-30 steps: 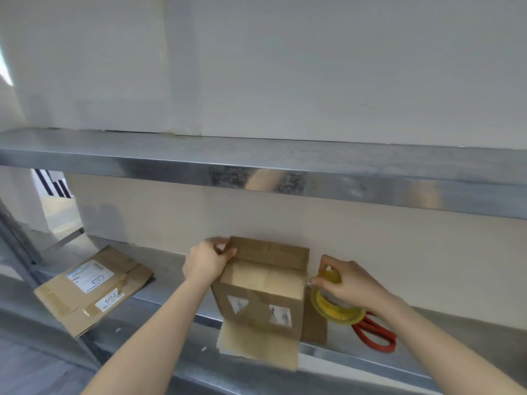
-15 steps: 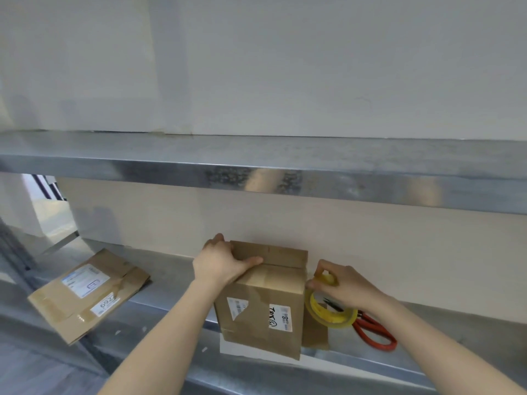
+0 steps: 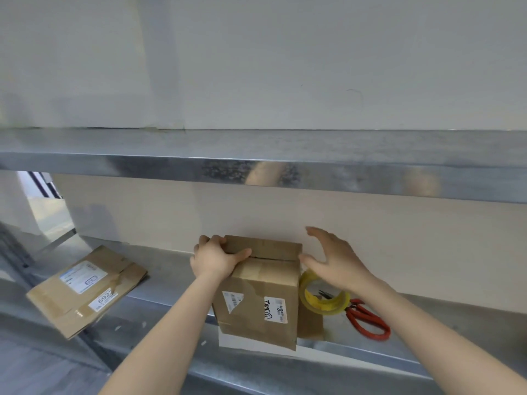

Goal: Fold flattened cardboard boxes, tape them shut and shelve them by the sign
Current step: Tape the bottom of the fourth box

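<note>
Gripping the folded brown cardboard box [image 3: 253, 286] with our left hand [image 3: 216, 260], right hand [image 3: 336, 262] spread empty, we judge taping and shelving remain.

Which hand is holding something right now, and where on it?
Left hand grips the cardboard box at its top left corner; right hand is open, holding nothing.

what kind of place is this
Probably a stockroom or parcel-packing area: galvanised metal shelving, a labelled cardboard box standing on it, a flattened box with shipping labels to its left, and a yellow tape roll with red-handled scissors beside it.
</note>
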The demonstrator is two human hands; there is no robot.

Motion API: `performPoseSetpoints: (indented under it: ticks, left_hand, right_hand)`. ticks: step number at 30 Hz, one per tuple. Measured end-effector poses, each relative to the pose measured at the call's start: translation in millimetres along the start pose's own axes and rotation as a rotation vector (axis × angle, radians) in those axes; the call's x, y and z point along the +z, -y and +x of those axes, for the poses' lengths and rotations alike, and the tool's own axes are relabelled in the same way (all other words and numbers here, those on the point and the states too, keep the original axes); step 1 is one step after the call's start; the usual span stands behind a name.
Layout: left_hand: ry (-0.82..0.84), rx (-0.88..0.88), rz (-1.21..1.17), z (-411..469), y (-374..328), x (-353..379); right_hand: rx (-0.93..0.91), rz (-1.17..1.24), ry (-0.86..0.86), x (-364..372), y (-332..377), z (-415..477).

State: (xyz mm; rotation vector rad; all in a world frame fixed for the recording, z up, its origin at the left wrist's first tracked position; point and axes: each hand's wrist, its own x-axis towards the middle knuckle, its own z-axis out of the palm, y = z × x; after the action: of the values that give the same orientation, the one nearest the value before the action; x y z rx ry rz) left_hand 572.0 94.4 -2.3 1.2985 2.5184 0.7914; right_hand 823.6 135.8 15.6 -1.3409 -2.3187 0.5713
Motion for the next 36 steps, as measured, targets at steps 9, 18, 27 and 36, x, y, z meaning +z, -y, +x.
performPoseSetpoints:
  ticks: [9,18,27,36]
  left_hand:
    - [-0.018,0.002,-0.141,9.5,11.4,6.8]
    - [-0.014,0.016,-0.283,8.8,16.8,7.8]
    - [-0.031,-0.093,-0.04,0.9,5.9,-3.1]
    - [0.127,-0.025,0.006,14.4,12.8,-16.5]
  right_hand:
    - [-0.312,-0.317,0.357,34.4,69.2,6.9]
    - [-0.141,-0.251,0.243,-7.5,2.7,-22.5]
    - [-0.181,-0.138,0.084,0.7,14.4,-25.0]
    - [-0.119,-0.189,0.206,5.1,23.1,-8.9]
